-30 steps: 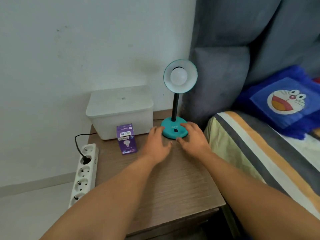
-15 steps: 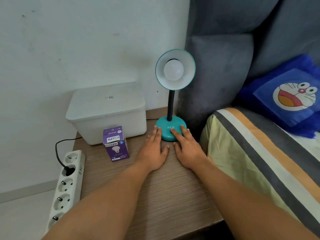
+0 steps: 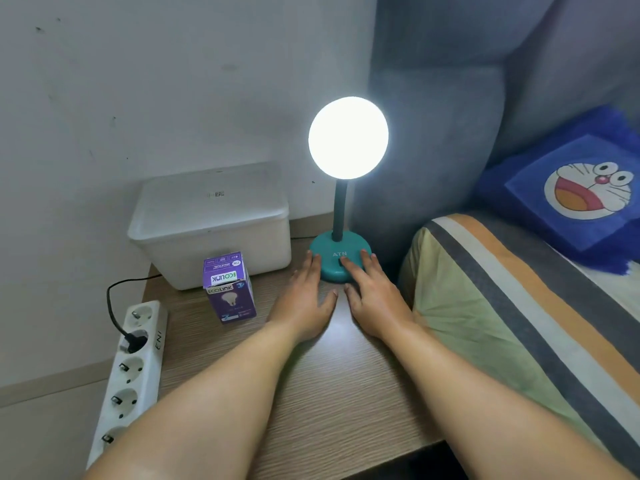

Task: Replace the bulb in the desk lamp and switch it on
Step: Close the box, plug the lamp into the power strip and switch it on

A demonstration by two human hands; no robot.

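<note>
A teal desk lamp stands at the back of the wooden bedside table (image 3: 311, 393). Its round head (image 3: 348, 137) glows bright white and hides the bulb in glare. A black neck joins it to the teal base (image 3: 332, 252). My right hand (image 3: 372, 299) lies flat in front of the base, index fingertip on the black switch. My left hand (image 3: 304, 303) rests flat beside it, fingertips touching the base's left edge. Neither hand holds anything. A purple bulb box (image 3: 230, 289) stands upright to the left.
A white lidded plastic box (image 3: 211, 223) sits at the back left against the wall. A white power strip (image 3: 133, 368) with one black plug hangs off the table's left side. A bed with striped cover (image 3: 502, 306) and a blue cartoon pillow (image 3: 581, 199) lies close on the right.
The lamp has gone from dark to brightly lit. My right index finger stays on the base's switch; both hands have barely moved.
</note>
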